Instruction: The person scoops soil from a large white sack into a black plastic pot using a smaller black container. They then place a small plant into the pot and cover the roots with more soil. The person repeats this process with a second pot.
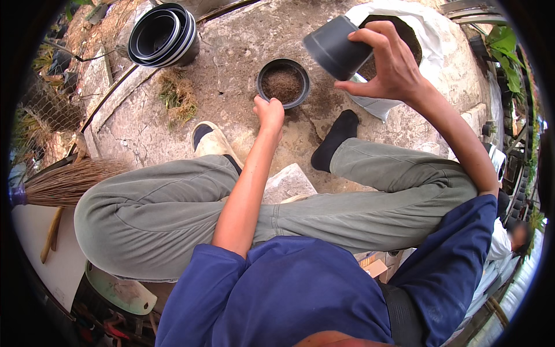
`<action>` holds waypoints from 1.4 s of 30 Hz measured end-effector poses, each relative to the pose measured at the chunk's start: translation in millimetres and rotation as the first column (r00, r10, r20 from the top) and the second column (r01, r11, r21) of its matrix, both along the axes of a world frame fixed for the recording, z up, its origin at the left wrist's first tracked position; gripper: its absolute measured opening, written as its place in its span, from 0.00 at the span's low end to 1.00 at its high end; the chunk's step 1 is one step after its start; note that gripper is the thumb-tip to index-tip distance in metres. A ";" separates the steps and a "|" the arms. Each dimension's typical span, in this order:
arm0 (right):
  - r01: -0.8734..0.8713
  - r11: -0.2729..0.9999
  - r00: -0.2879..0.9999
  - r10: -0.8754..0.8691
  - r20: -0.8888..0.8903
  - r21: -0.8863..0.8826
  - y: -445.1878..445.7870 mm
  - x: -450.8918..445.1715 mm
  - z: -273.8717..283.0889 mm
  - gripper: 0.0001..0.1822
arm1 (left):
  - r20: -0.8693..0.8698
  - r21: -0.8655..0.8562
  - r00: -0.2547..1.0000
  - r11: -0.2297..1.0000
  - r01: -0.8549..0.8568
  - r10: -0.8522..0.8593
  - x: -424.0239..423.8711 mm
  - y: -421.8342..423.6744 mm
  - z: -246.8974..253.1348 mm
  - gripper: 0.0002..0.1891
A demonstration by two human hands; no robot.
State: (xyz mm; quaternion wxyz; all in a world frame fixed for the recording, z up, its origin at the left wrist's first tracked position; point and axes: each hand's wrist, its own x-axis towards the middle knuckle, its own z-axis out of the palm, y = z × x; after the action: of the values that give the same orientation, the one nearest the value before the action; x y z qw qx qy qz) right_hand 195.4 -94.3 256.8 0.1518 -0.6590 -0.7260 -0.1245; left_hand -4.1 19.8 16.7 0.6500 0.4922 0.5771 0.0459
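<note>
My left hand point(269, 112) grips the near rim of a round black plastic plant pot point(305, 86), which stands on the concrete floor with loose brown potting soil point(282, 84) inside. Up and to the right, my right hand point(386, 65) holds another black plastic pot point(333, 47) by its side, tilted, with its inside turned away from view. Behind that hand is a white sack point(427, 34), its mouth rolled open, holding dark soil point(403, 37). The raised pot and my right hand hide part of the sack's opening.
Nested black pots point(188, 47) lean at the upper left, beside a clump of dry grassy plants point(177, 97). A twig broom point(73, 182) lies at the left. A pale block point(290, 184) sits between my legs. Another person point(503, 243) is at the far right, near shelves with plants.
</note>
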 end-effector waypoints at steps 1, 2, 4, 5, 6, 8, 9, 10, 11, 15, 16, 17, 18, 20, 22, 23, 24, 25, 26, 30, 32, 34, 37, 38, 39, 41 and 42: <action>0.040 0.999 0.999 -0.040 -0.037 0.005 -3.4 5.0 2.3 0.49 | 0.017 -0.035 1.000 0.999 -0.007 0.008 -0.1 0.1 4.5 0.23; 0.082 0.997 0.995 -0.082 -0.055 -0.002 -6.5 12.9 4.1 0.47 | 0.023 -0.035 1.000 0.999 -0.004 0.004 0.1 0.4 8.9 0.23; 0.192 0.981 0.975 -0.194 -0.105 -0.027 -15.0 27.3 4.6 0.43 | 0.034 -0.032 0.999 0.999 0.000 0.001 -1.0 0.8 9.5 0.23; 0.230 0.973 0.966 -0.231 -0.114 -0.021 -18.5 36.0 1.8 0.43 | 0.008 0.002 1.000 1.000 0.008 -0.008 -1.8 1.5 7.5 0.21; 0.273 0.962 0.956 -0.274 -0.104 -0.027 -25.4 44.4 -1.2 0.42 | -0.014 0.031 1.000 0.999 0.023 -0.023 -0.3 -0.1 -0.1 0.20; 0.352 0.934 0.926 -0.357 -0.124 -0.062 -36.9 57.8 -13.2 0.41 | -0.051 0.068 0.998 0.997 0.038 -0.035 0.0 -1.0 -4.4 0.18; 0.394 0.914 0.902 -0.405 -0.148 -0.095 -44.4 62.3 -21.3 0.40 | -0.063 0.073 0.997 0.996 0.045 -0.040 0.9 -2.2 -4.7 0.18; 0.431 0.893 0.877 -0.448 -0.172 -0.128 -49.4 65.2 -29.1 0.40 | -0.075 0.079 0.996 0.996 0.048 -0.042 0.9 -2.6 -4.6 0.19; 0.461 0.876 0.864 -0.479 -0.156 -0.141 -53.8 67.0 -37.2 0.41 | -0.077 0.086 0.996 0.995 0.044 -0.037 0.7 -3.2 -4.5 0.19; 0.567 0.800 0.785 -0.597 -0.165 -0.194 -64.7 64.7 -61.6 0.43 | -0.071 0.095 0.997 0.995 0.042 -0.036 1.7 -4.5 -2.9 0.20; 0.596 0.772 0.751 -0.634 -0.186 -0.221 -64.9 61.7 -64.6 0.43 | -0.068 0.092 0.997 0.995 0.043 -0.037 1.6 -4.2 -2.5 0.20; 0.623 0.741 0.714 -0.670 -0.205 -0.250 -64.6 59.1 -66.6 0.43 | -0.062 0.093 0.997 0.995 0.041 -0.035 1.9 -4.0 -2.2 0.20; 0.621 0.736 0.705 -0.675 -0.219 -0.269 -63.4 56.9 -68.1 0.43 | -0.057 0.094 0.998 0.995 0.037 -0.032 1.7 -3.8 -3.7 0.20; 0.616 0.725 0.685 -0.686 -0.245 -0.307 -60.0 52.7 -70.1 0.43 | -0.053 0.089 0.998 0.995 0.032 -0.027 0.9 -3.3 -6.8 0.20; 0.595 0.722 0.666 -0.689 -0.286 -0.353 -54.9 47.2 -69.3 0.44 | -0.057 0.076 0.998 0.997 0.029 -0.024 0.7 -2.5 -7.2 0.20; 0.583 0.721 0.656 -0.690 -0.306 -0.375 -53.5 45.9 -69.2 0.44 | -0.059 0.077 0.998 0.997 0.029 -0.024 0.7 -2.5 -7.4 0.20; 0.552 0.729 0.639 -0.681 -0.356 -0.405 -54.4 47.0 -72.2 0.44 | -0.060 0.078 0.998 0.997 0.030 -0.025 0.9 -3.4 -6.1 0.20; 0.550 0.719 0.618 -0.693 -0.372 -0.425 -55.1 47.4 -74.7 0.45 | -0.061 0.078 0.998 0.996 0.030 -0.026 0.9 -4.0 -4.9 0.20; 0.547 0.709 0.595 -0.703 -0.388 -0.445 -55.7 47.9 -77.0 0.45 | -0.052 0.077 0.998 0.996 0.035 -0.031 0.8 -4.0 -3.8 0.20; 0.466 0.648 0.326 -0.759 -0.563 -0.603 -50.7 45.6 -66.8 0.46 | -0.050 0.066 0.998 0.997 0.046 -0.042 -0.7 -1.6 -4.0 0.20; 0.485 0.662 0.295 -0.739 -0.606 -0.571 -55.0 52.9 -74.6 0.46 | -0.060 0.062 0.997 0.997 0.050 -0.046 0.2 -1.3 -3.5 0.20; 0.493 0.669 0.253 -0.722 -0.644 -0.556 -59.5 59.0 -74.6 0.45 | -0.069 0.058 0.996 0.997 0.052 -0.048 1.6 -2.3 -0.2 0.20; 0.500 0.671 0.193 -0.703 -0.685 -0.548 -61.3 69.5 -69.7 0.43 | -0.063 0.062 0.997 0.997 0.051 -0.047 1.2 -1.9 1.3 0.20; 0.513 0.658 0.201 -0.717 -0.668 -0.552 -61.7 72.0 -67.3 0.42 | -0.060 0.060 0.997 0.997 0.049 -0.045 1.0 -1.6 1.2 0.20; 0.529 0.664 0.215 -0.708 -0.673 -0.529 -61.0 74.5 -63.4 0.41 | -0.056 0.059 0.997 0.997 0.046 -0.043 0.9 -1.4 -0.1 0.20; 0.560 0.674 0.243 -0.690 -0.682 -0.482 -59.2 79.6 -56.0 0.40 | -0.051 0.061 0.998 0.997 0.036 -0.033 0.7 -1.6 -2.7 0.20; 0.569 0.684 0.259 -0.676 -0.690 -0.457 -57.5 80.6 -53.6 0.40 | -0.050 0.066 0.998 0.997 0.028 -0.025 0.8 -2.0 -3.3 0.20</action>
State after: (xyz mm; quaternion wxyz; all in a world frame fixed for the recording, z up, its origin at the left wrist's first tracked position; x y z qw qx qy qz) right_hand 276.0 -151.8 203.2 0.3704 -0.8736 -0.2520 0.1899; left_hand -3.3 17.8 13.4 0.6196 0.5221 0.5843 0.0444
